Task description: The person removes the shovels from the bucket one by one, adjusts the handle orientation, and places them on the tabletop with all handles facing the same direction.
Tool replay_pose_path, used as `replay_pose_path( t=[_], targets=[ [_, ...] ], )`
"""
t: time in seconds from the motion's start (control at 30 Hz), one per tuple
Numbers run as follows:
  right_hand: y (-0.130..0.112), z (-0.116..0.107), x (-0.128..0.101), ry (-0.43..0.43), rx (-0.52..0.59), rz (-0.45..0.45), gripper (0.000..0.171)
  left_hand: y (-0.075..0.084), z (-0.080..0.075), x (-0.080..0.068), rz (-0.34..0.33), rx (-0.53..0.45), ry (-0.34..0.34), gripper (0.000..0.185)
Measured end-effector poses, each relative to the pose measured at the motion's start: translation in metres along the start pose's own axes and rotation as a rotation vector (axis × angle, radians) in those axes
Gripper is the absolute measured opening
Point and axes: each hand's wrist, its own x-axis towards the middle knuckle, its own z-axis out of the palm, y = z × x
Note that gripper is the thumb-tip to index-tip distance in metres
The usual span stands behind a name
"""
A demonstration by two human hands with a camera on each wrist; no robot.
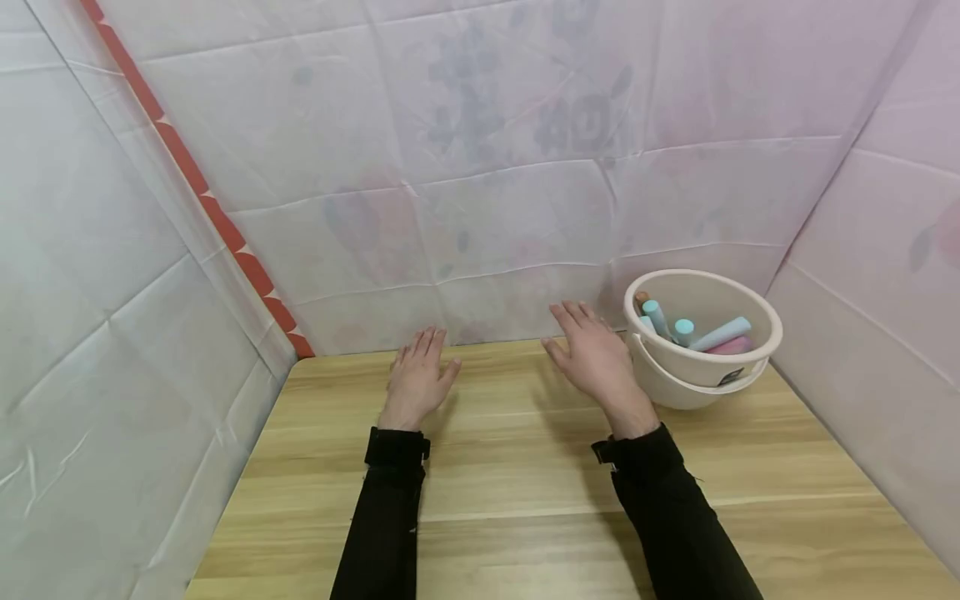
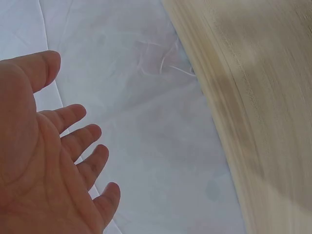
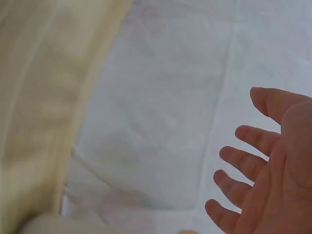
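Note:
My left hand [image 1: 417, 379] hovers over the far part of the wooden table [image 1: 495, 533], palm down, thumb spread to the right. Its palm and loosely extended fingers [image 2: 80, 144] show in the left wrist view, with nothing in them. Over the far edge, my right hand [image 1: 597, 357] is held out with straight fingers, also holding nothing, as the right wrist view of its fingers [image 3: 243, 163] confirms. Just right of that hand stands a cream bucket [image 1: 705, 367]. Inside it are several light blue cylinders [image 1: 722, 333], a pink piece [image 1: 731, 346] and a small brown-orange piece [image 1: 642, 297].
A pale sheet [image 1: 510, 208] with faint prints hangs behind the table's far edge. More sheeting covers the left side [image 1: 112, 333] and the right side [image 1: 885, 333]. A red scalloped strip [image 1: 195, 175] runs down the left corner. The bucket's handle [image 1: 697, 387] hangs down at its front.

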Motion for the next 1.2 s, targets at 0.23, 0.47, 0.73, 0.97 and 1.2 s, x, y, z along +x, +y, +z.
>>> replay_pose_path(
  t=[0.23, 0.47, 0.73, 0.97, 1.2],
  targets=[
    [0.012, -0.040, -0.010, 0.110, 0.029, -0.019, 0.069, 0.001, 0.000, -0.001, 0.014, 0.010, 0.019, 0.073],
    [0.040, -0.069, -0.019, 0.140, 0.088, 0.063, 0.073, 0.001, -0.002, -0.002, 0.015, 0.013, 0.019, 0.074],
    [0.086, -0.091, -0.032, 0.086, 0.197, 0.161, 0.071, 0.003, -0.003, -0.002, 0.009, 0.012, 0.013, 0.073],
    [0.117, -0.098, -0.045, 0.025, 0.174, 0.228, 0.069, 0.007, -0.003, -0.003, 0.026, 0.007, 0.006, 0.073],
    [0.129, -0.099, -0.050, 0.005, 0.204, 0.262, 0.070, 0.014, -0.006, -0.003, 0.067, 0.006, 0.016, 0.074]
  ],
)
